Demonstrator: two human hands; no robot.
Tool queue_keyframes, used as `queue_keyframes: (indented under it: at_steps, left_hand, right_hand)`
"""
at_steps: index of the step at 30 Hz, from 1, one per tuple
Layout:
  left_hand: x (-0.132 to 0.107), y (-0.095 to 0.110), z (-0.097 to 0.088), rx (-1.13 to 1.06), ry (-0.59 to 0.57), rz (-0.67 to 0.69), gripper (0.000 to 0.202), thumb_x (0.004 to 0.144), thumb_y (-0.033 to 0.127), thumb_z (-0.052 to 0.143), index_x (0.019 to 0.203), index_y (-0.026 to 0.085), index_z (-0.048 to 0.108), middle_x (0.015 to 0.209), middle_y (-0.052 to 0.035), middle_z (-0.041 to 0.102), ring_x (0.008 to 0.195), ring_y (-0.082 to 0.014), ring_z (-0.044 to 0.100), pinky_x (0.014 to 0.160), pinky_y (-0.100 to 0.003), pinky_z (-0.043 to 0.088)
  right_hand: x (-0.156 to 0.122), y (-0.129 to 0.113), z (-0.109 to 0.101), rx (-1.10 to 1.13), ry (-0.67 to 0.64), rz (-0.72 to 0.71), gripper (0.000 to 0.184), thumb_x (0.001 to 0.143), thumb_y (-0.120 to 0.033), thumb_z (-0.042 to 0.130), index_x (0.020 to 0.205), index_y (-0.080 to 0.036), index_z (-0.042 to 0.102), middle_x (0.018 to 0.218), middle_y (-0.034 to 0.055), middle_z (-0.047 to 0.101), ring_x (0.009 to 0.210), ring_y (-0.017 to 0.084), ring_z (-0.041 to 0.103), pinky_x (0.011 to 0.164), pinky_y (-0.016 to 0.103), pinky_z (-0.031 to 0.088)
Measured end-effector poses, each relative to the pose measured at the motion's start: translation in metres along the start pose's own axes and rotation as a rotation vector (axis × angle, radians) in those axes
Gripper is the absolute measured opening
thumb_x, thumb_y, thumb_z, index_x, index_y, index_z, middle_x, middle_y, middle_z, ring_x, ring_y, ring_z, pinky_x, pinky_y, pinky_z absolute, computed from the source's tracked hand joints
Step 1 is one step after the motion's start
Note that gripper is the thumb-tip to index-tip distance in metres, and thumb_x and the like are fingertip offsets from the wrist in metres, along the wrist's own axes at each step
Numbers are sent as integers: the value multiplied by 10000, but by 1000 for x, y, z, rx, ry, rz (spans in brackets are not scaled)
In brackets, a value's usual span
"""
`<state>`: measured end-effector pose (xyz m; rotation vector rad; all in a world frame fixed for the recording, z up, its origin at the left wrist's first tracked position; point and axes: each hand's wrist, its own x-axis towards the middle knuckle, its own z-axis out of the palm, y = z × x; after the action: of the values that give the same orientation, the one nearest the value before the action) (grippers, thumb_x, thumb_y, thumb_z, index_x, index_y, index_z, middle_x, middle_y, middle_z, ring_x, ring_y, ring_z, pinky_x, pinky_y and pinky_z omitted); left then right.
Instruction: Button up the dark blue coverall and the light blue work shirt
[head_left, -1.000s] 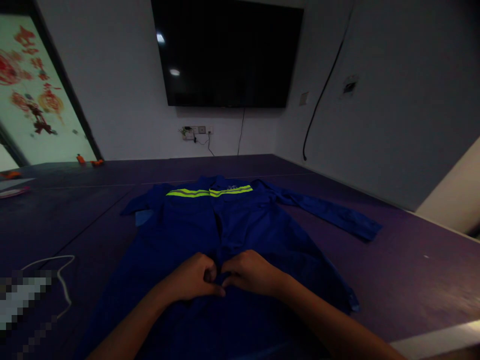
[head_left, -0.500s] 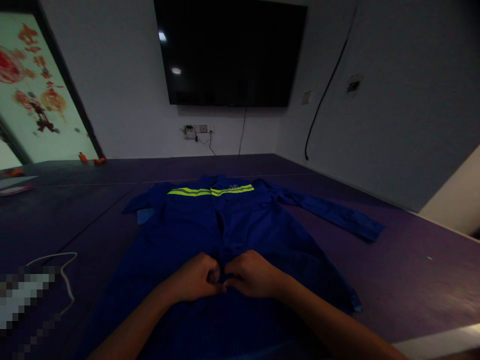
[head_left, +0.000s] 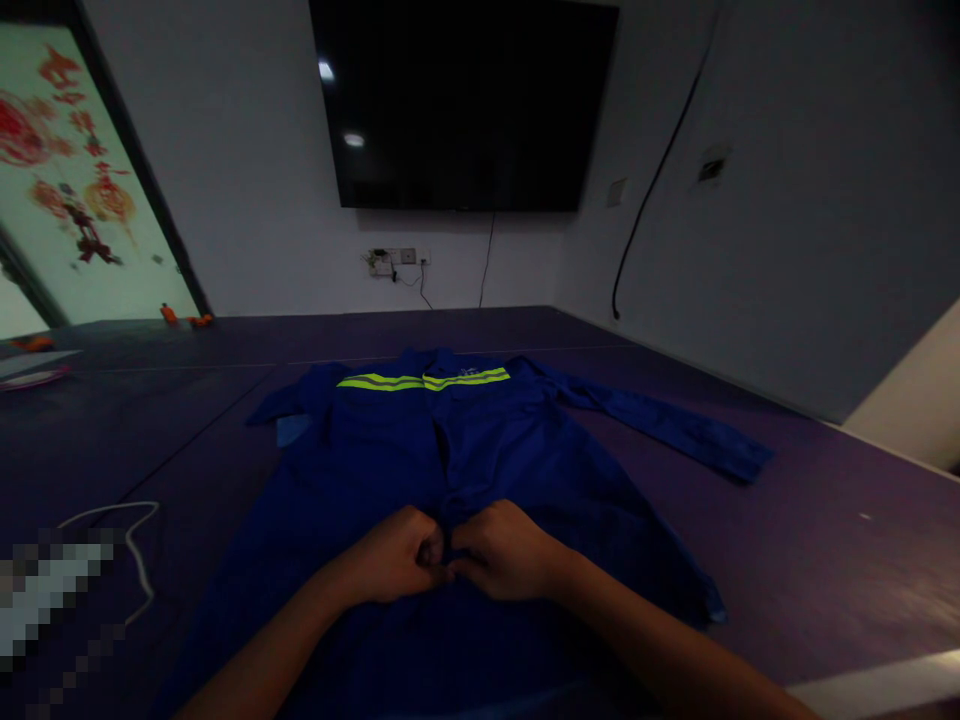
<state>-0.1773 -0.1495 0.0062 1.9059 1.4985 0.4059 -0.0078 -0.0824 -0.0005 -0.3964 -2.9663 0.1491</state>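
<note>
A blue work jacket (head_left: 375, 440) lies front side up, its collar pointing away from me. A yellow-green reflective stripe (head_left: 469, 378) crosses its chest. One sleeve (head_left: 667, 425) stretches out to the right; the left one looks folded or bunched. Low on the jacket's front opening, my left hand (head_left: 401, 555) is closed, pinching the cloth edge. Right beside it, thumbs nearly touching, my right hand (head_left: 510, 555) pinches the other edge. What sits between the fingertips is hidden. Above the hands the front gapes a little.
The jacket rests on a purple padded surface (head_left: 795, 540) with seams. A white cable (head_left: 131, 540) curls at the left beside a pixelated patch. Orange toys (head_left: 169, 314) stand near the far wall. A television (head_left: 465, 105) hangs above, and a black cable (head_left: 652, 190) dangles at the right.
The hands stay together at the jacket's front opening, with hardly any finger movement. The view has shifted very slightly.
</note>
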Motion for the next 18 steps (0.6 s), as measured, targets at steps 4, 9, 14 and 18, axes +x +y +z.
queue_keyframes:
  at_steps: [4, 9, 14, 18]
  left_hand:
    - [0, 1, 0, -17, -4, -18, 197, 660, 305, 572, 577, 134, 523, 532, 42, 504, 499, -61, 426, 448, -177, 270]
    - [1, 2, 2, -8, -1, -5, 143, 648, 231, 546, 547, 139, 503, 509, 46, 502, 511, -66, 438, 461, -176, 277]
    - [1, 3, 1, -45, -2, -9, 105, 630, 203, 549, 557, 137, 513, 525, 47, 514, 525, -67, 444, 481, -175, 295]
    - [-3, 5, -3, 11, 7, -50, 339, 525, 437, 685, 568, 143, 520, 541, 43, 521, 517, -75, 433, 449, -185, 267]
  right_hand:
    - [0, -1, 1, -14, 7, 0, 115, 721, -251, 506, 720, -169, 587, 699, 22, 645, 633, 123, 574, 493, 233, 243]
    - [2, -1, 6, -42, 39, 11, 127, 706, -246, 490, 689, -163, 585, 666, 20, 639, 582, 110, 564, 463, 235, 218]
    - [2, 0, 9, -27, 84, 8, 149, 696, -287, 498, 669, -166, 581, 649, 14, 630, 569, 106, 549, 460, 235, 210]
    - [1, 0, 3, 52, 158, 64, 132, 697, -273, 494, 650, -165, 556, 587, -5, 587, 509, 87, 486, 463, 230, 213]
